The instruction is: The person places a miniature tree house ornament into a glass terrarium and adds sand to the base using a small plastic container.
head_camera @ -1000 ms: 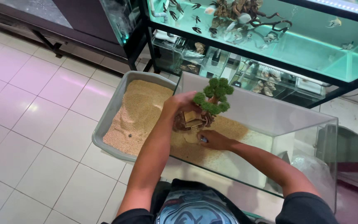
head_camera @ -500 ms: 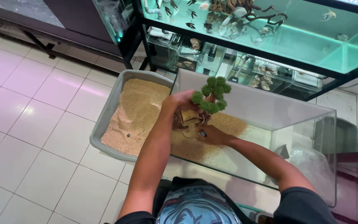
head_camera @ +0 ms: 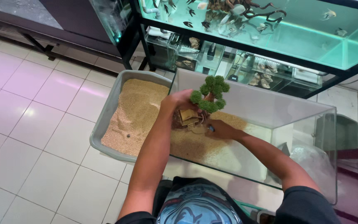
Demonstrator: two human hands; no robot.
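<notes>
Here, mid-frame, my left hand [head_camera: 178,101] clasps the tree ornament [head_camera: 204,105]: green tufts, brown trunk, tan hut; my right hand [head_camera: 220,129] grips its base. It stands on sand [head_camera: 212,145] inside the glass tank [head_camera: 270,108].

clear crumpled plastic bag [head_camera: 311,159] on floor, right of glass tank; no labels, signs, screens.

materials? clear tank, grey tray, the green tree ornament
Clear rectangular tank: looks like glass, glossy, see-through walls with sharp edges. Grey rectangular tray: likely moulded plastic, matte, rounded rim. Green-topped tree ornament, held by the left hand: probably resin or plastic, foliage clumpy; hard to confirm.
</notes>
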